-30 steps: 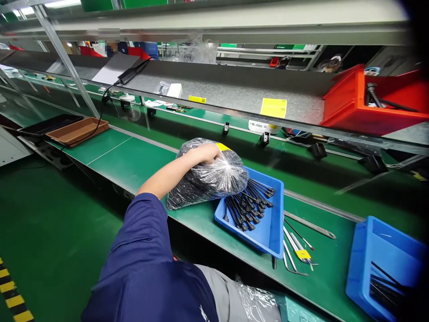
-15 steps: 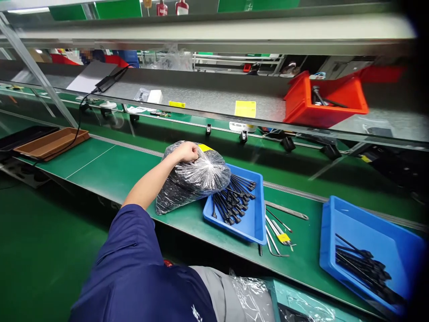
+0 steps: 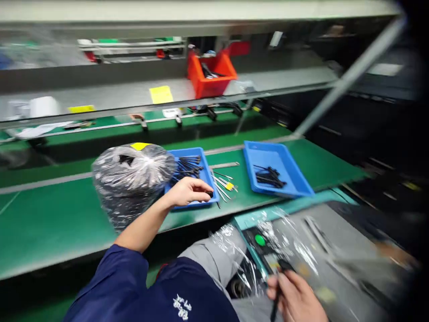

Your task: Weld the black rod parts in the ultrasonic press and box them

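Note:
My left hand [image 3: 186, 193] is closed in a pinch on a small black piece [image 3: 210, 194], over the front of the left blue tray [image 3: 208, 181]. Long black stemmed parts [image 3: 187, 166] lie in that tray. Beside it stands a clear plastic bag [image 3: 134, 188] full of dark items, a torn opening near its top. Low on the right, my right hand [image 3: 300, 298], blurred, grips a black stemmed part [image 3: 275, 302] in front of a teal-edged machine [image 3: 250, 219] covered with plastic film. What the small piece is exactly, I cannot make out.
Hex keys [image 3: 221, 185] and a flat metal bar [image 3: 225, 165] lie right of the left tray. Another blue tray [image 3: 293, 167] holds more black parts. A red bin [image 3: 214, 85] sits on the shelf above. A slanted metal post [image 3: 348, 76] stands at right.
My left hand has left the bag, moved right and now pinches a small black piece. My right hand has come into view with a black stemmed part. The view has swung right.

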The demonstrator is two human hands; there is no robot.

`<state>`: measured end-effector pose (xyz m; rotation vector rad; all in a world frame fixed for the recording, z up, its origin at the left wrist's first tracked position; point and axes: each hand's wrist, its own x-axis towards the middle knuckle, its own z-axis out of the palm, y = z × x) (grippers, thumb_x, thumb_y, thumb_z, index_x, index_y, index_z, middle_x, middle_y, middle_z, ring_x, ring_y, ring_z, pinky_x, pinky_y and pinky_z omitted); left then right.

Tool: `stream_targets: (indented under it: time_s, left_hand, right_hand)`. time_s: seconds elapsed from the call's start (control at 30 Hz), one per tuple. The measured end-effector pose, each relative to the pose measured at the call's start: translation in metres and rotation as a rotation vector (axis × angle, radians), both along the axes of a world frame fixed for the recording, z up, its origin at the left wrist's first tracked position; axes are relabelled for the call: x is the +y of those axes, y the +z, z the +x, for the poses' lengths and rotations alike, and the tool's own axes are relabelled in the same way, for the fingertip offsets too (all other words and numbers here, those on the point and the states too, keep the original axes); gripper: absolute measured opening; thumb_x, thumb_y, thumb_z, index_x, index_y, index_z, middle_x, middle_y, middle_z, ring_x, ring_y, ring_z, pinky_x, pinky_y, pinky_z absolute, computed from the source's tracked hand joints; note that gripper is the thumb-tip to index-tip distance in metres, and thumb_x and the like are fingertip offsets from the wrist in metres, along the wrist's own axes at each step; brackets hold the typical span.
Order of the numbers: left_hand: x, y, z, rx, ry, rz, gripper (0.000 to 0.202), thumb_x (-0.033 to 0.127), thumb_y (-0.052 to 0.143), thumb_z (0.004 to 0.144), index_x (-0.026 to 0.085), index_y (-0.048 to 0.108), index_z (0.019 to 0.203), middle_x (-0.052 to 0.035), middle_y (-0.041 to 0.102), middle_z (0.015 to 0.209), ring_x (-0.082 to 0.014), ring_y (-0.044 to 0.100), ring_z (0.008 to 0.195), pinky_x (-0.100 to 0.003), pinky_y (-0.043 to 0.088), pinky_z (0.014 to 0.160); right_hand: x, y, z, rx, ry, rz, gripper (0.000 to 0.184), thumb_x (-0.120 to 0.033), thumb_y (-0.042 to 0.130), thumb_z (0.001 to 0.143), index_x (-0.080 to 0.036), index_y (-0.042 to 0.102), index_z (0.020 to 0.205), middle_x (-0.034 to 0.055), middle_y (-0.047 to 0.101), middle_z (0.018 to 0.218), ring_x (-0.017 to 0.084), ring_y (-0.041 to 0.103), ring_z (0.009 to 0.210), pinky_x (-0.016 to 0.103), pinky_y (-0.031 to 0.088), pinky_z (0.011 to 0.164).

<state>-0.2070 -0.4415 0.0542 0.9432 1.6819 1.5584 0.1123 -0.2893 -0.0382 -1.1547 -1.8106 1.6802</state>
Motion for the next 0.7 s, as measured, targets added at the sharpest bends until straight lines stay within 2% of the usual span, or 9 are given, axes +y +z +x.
stream_targets:
  time_s: [0.07,0.17,0.23,0.33,0.5,0.6,0.7]
  left_hand:
    - [0.05,-0.026,0.029,-0.089,-0.147,-0.009,0.033,0.034,0.082,0.063,0.014,0.076,0.089,-0.0051,0.071,0.069,-0.0155,0.064,0.06,-0.027,0.05,0.059]
    - [0.109,-0.053,0.075,-0.086,-0.271,0.036,0.031,0.034,0.082,0.065,0.015,0.078,0.089,-0.0057,0.072,0.076,-0.0149,0.064,0.063,-0.026,0.049,0.059]
    - [0.132,-0.061,0.1,-0.014,-0.328,0.092,0.026,0.032,0.079,0.07,0.017,0.078,0.09,-0.0069,0.074,0.086,-0.0167,0.066,0.074,-0.028,0.052,0.068]
    - [0.146,-0.063,0.12,0.088,-0.406,0.122,0.021,0.028,0.073,0.076,0.02,0.078,0.095,-0.0072,0.074,0.097,-0.0192,0.068,0.09,-0.031,0.054,0.082]
    - [0.147,-0.065,0.123,0.132,-0.545,0.084,0.024,0.029,0.069,0.082,0.022,0.077,0.103,-0.0075,0.073,0.109,-0.0209,0.067,0.102,-0.034,0.053,0.093]
    - [0.147,-0.069,0.124,0.04,-0.552,0.08,0.023,0.033,0.07,0.082,0.022,0.077,0.101,-0.0084,0.073,0.109,-0.0219,0.067,0.102,-0.035,0.055,0.09]
    - [0.15,-0.074,0.127,-0.157,-0.513,0.058,0.02,0.033,0.076,0.076,0.021,0.079,0.092,-0.0089,0.074,0.105,-0.0228,0.068,0.099,-0.035,0.056,0.083]
  right_hand:
    - [-0.012,0.007,-0.01,0.101,-0.042,-0.089,0.056,-0.071,0.07,0.07,-0.023,0.053,0.092,0.0061,0.067,0.063,0.021,0.06,0.046,0.034,0.049,0.045]
    - [-0.011,0.017,-0.028,0.173,-0.109,-0.06,0.053,-0.068,0.07,0.072,-0.019,0.057,0.088,0.002,0.063,0.057,0.014,0.052,0.038,0.027,0.043,0.04]
    - [-0.005,0.019,-0.033,0.225,-0.213,-0.031,0.05,-0.065,0.068,0.074,-0.019,0.056,0.088,-0.0005,0.061,0.055,0.011,0.049,0.037,0.024,0.039,0.038]
    - [-0.001,0.015,-0.03,0.274,-0.304,-0.01,0.045,-0.062,0.066,0.078,-0.019,0.055,0.088,-0.0027,0.059,0.055,0.009,0.045,0.035,0.022,0.035,0.036]
    - [0.0,0.0,-0.021,0.302,-0.341,-0.012,0.038,-0.055,0.064,0.083,-0.019,0.056,0.091,-0.0036,0.058,0.057,0.008,0.045,0.037,0.021,0.035,0.037]
    - [0.0,-0.008,-0.02,0.282,-0.343,0.015,0.034,-0.051,0.064,0.085,-0.019,0.057,0.094,-0.0031,0.059,0.06,0.009,0.047,0.039,0.021,0.036,0.038]
    - [0.001,-0.012,-0.021,0.241,-0.332,0.102,0.03,-0.048,0.062,0.088,-0.019,0.058,0.096,-0.0018,0.061,0.063,0.01,0.05,0.042,0.022,0.039,0.04]
